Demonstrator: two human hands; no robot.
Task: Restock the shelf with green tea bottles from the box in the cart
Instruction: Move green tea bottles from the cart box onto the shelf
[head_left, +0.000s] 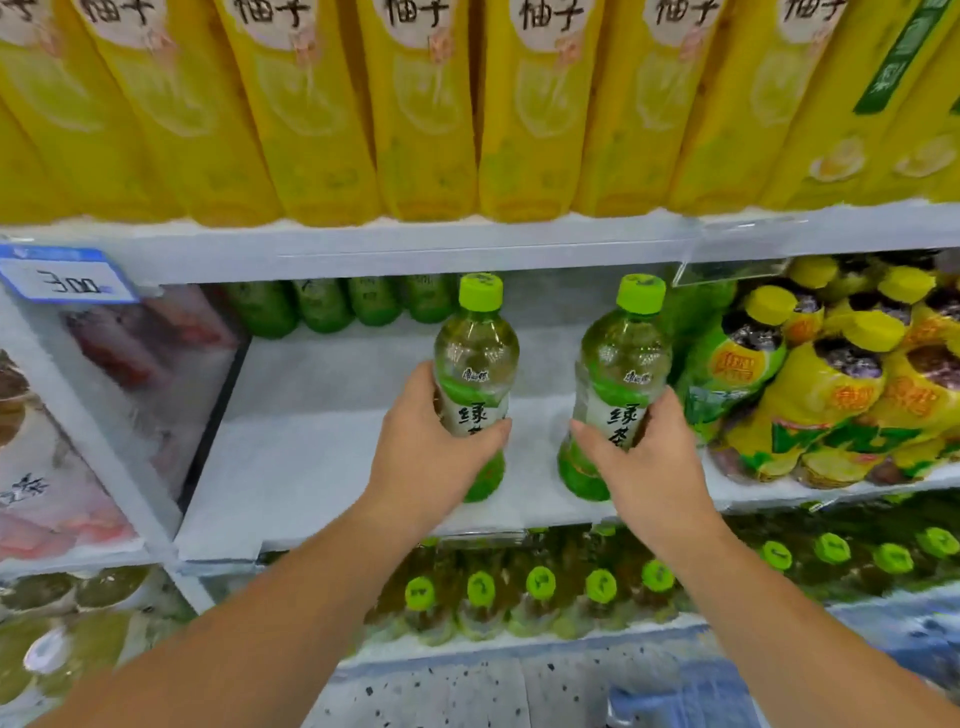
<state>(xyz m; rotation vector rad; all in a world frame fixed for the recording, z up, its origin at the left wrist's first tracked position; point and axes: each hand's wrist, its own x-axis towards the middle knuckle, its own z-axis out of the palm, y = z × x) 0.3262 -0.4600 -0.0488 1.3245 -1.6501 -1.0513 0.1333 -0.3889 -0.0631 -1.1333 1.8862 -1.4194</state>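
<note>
The left hand (431, 441) curls round the left green tea bottle (475, 358), upright at the shelf (311, 457) front; the right hand (644, 457) curls round the right green tea bottle (621, 364) likewise, both level; the back row (322, 306) lies straight ahead and leftward, with bare shelf between.

Both arms stretch forward, left hand (431, 457) fingers wrapped round the left bottle (475, 353), right hand (644, 462) round the right bottle (623, 358).

A single wide-angle view from the person's head faces the middle shelf (322, 457) from close by, looking forward and slightly downward.
</note>
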